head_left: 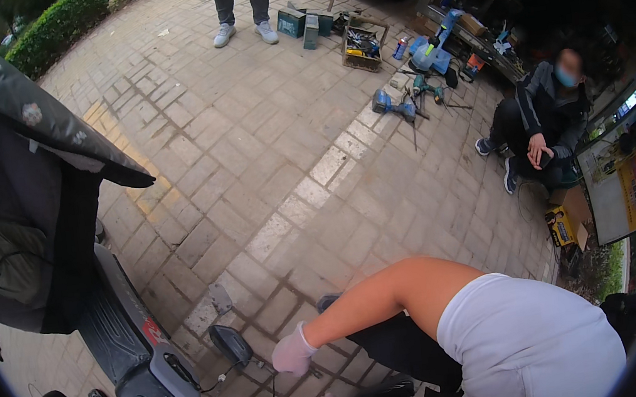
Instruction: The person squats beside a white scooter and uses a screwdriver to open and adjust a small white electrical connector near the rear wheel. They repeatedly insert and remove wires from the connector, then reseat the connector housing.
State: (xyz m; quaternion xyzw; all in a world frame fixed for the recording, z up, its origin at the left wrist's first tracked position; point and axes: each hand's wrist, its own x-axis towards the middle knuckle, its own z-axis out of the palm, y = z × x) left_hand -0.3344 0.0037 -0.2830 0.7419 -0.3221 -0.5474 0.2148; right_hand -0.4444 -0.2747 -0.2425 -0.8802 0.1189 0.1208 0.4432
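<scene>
The glove (pixel 294 354) is pale pinkish white, the shirt (pixel 533 331) plain white, the trousers (pixel 412 355) black. Light grey and black share the scooter (pixel 151 379), which carries a small red patch; its dark grey cover (pixel 63 128) is dotted with pale floral blotches. A loose part (pixel 231 345) is blackish. Beige-grey paving (pixel 253 166) forms a brick grid, crossed by a whitish stripe (pixel 326 168) and faded yellow marks (pixel 154 202). One drill (pixel 381 101) is blue and black; the hedge (pixel 71 29) is green.
</scene>
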